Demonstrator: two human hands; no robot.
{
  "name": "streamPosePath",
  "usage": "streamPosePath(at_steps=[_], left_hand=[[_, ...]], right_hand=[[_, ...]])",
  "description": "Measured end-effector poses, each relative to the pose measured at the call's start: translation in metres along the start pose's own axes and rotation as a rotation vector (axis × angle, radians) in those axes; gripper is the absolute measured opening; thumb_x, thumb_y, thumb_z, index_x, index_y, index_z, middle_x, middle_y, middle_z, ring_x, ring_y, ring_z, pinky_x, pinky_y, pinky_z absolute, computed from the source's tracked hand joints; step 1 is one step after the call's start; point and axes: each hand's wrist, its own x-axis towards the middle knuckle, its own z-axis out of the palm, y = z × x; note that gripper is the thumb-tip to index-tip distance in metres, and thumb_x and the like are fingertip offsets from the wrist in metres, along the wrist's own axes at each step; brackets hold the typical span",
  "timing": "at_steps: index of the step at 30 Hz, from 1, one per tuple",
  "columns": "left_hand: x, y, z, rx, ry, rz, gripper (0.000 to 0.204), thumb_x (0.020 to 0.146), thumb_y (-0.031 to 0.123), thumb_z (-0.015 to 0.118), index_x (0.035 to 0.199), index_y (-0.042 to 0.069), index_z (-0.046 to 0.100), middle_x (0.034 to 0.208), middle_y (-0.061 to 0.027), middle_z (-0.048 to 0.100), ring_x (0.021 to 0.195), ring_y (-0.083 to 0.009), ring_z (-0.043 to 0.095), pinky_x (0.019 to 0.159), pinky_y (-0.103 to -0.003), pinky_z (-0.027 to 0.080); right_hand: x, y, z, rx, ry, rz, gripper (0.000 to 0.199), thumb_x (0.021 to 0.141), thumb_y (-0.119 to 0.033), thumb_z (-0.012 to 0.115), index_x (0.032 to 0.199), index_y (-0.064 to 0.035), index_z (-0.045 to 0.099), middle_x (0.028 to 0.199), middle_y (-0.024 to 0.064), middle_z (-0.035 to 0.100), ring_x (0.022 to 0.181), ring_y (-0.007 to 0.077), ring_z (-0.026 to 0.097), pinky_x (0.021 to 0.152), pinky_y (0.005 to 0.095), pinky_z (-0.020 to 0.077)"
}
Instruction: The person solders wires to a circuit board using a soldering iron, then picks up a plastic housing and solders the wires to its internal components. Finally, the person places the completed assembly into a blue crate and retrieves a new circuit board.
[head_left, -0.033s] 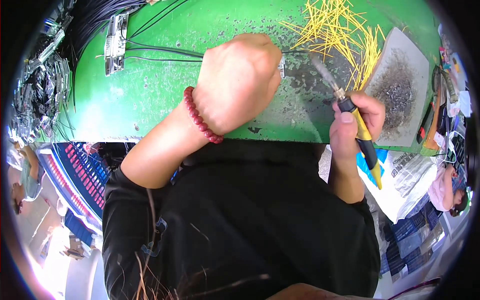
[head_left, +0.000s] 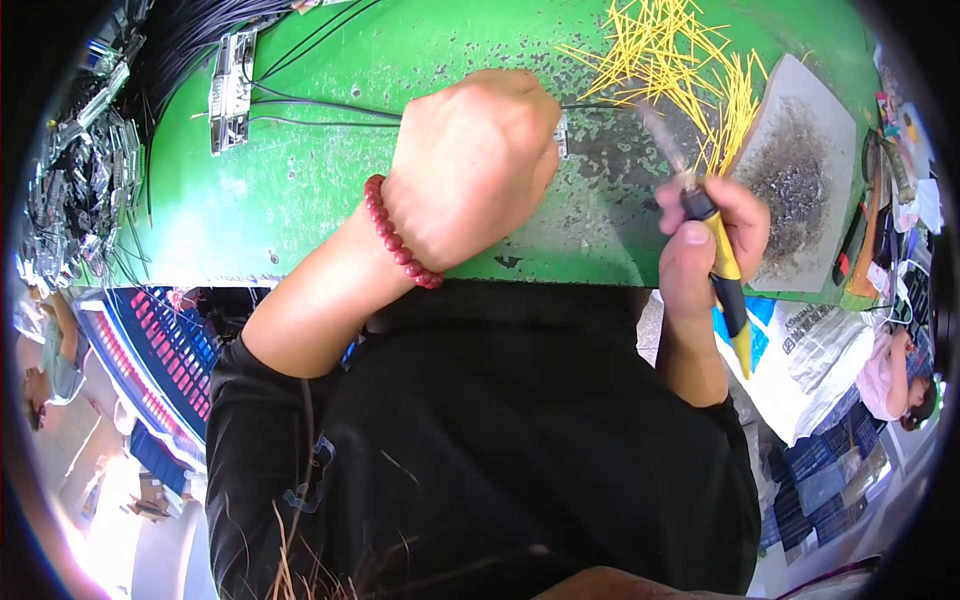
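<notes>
My left hand (head_left: 475, 170), with a red bead bracelet (head_left: 393, 238) at the wrist, is closed over black wires (head_left: 340, 108) that run in from the left. One thin wire end (head_left: 590, 106) comes out past its knuckles. A small pale part (head_left: 562, 138) peeks out beside the fingers, the rest of it hidden beneath them. In my right hand (head_left: 690, 260) is a soldering iron (head_left: 731, 275) with a yellow and black handle. Its metal tip, smeared by motion, points up and left toward that wire end without visibly touching it.
Thin yellow tubes (head_left: 665, 50) lie scattered at the far right, by a grey board (head_left: 840, 150) covered in dark crumbs. At left, a clear-and-metal part (head_left: 232, 90) has wires attached, beside a heap of similar parts (head_left: 85, 190). People sit at both sides beyond the green table (head_left: 320, 220).
The soldering iron has shifted slightly, its tip now more blurred and a little to the right. My left hand has barely moved, still over the wires.
</notes>
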Motion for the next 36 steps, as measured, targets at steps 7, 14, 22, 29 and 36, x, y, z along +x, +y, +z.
streamPosePath(at_steps=[7, 14, 22, 29, 36], left_hand=[[-0.001, -0.007, -0.013, -0.092, 0.099, 0.201, 0.012, 0.069, 0.0, 0.074, 0.078, 0.001, 0.065, 0.085, -0.0094, 0.068, 0.077, -0.026, 0.065, 0.067, -0.034, 0.053], [-0.001, -0.001, -0.028, -0.198, 0.077, 0.227, 0.018, 0.069, -0.003, 0.075, 0.085, 0.001, 0.066, 0.086, -0.0106, 0.067, 0.077, -0.0251, 0.065, 0.068, -0.032, 0.053], [-0.004, 0.013, -0.025, -0.444, 0.087, -0.086, 0.009, 0.079, -0.001, 0.07, 0.088, -0.001, 0.066, 0.079, -0.0071, 0.065, 0.068, -0.0129, 0.061, 0.06, -0.025, 0.05], [-0.011, 0.011, -0.021, -0.27, 0.21, 0.034, 0.008, 0.073, -0.004, 0.072, 0.078, 0.0, 0.067, 0.075, -0.0076, 0.064, 0.065, -0.019, 0.061, 0.055, -0.027, 0.049], [-0.014, 0.013, -0.019, -0.294, 0.221, 0.066, 0.009, 0.073, -0.005, 0.072, 0.077, 0.001, 0.067, 0.073, -0.0068, 0.063, 0.064, -0.0176, 0.06, 0.053, -0.026, 0.048]], right_hand=[[0.048, -0.005, -0.001, -0.409, -0.086, -0.091, 0.032, 0.086, -0.003, 0.07, 0.116, -0.0035, 0.062, 0.09, 0.0082, 0.069, 0.068, 0.0105, 0.065, 0.058, 0.0215, 0.0512], [0.061, -0.008, 0.025, -0.183, -0.143, -0.233, 0.04, 0.078, 0.009, 0.072, 0.114, -0.0015, 0.058, 0.09, 0.0096, 0.066, 0.075, 0.0123, 0.068, 0.065, 0.0227, 0.0553], [0.042, -0.002, 0.045, -0.042, -0.16, -0.32, 0.036, 0.083, 0.01, 0.067, 0.115, 0.0025, 0.053, 0.096, 0.0149, 0.068, 0.081, 0.0181, 0.07, 0.069, 0.0272, 0.0573], [0.03, -0.007, 0.038, -0.049, -0.185, -0.301, 0.032, 0.088, 0.008, 0.061, 0.117, 0.0018, 0.049, 0.093, 0.0186, 0.07, 0.082, 0.0182, 0.068, 0.069, 0.028, 0.0564], [0.029, -0.009, 0.037, 0.024, -0.195, -0.183, 0.036, 0.088, 0.009, 0.06, 0.12, 0.0018, 0.046, 0.105, 0.011, 0.054, 0.088, 0.0198, 0.068, 0.07, 0.0255, 0.0546]])
